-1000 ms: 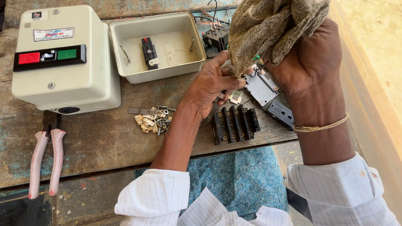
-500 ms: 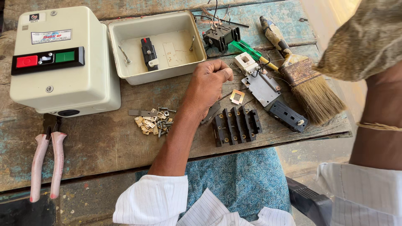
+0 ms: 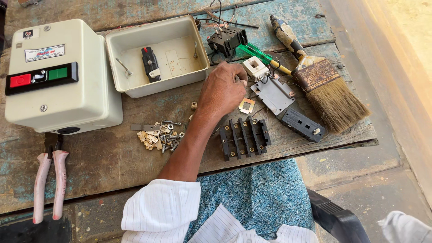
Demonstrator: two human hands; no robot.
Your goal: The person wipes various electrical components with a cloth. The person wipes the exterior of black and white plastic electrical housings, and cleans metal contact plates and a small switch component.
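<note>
Fingers (image 3: pixel 236 77) of the left hand (image 3: pixel 221 90) are curling onto a white block (image 3: pixel 254 67) beside the brush (image 3: pixel 320 81); starter's fully stripped, screws (image 3: pixel 158 135) piled, reassembly not started. Right hand's out of sight.

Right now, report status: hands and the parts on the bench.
Left hand resting beside grey metal plate, fingers curled. Right hand out of view. Brush lying clear to the right.

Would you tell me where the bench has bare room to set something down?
Bare wood lies between the pliers and the pile of screws. It is crowded around the left hand: terminal block, grey plate, paintbrush.
</note>
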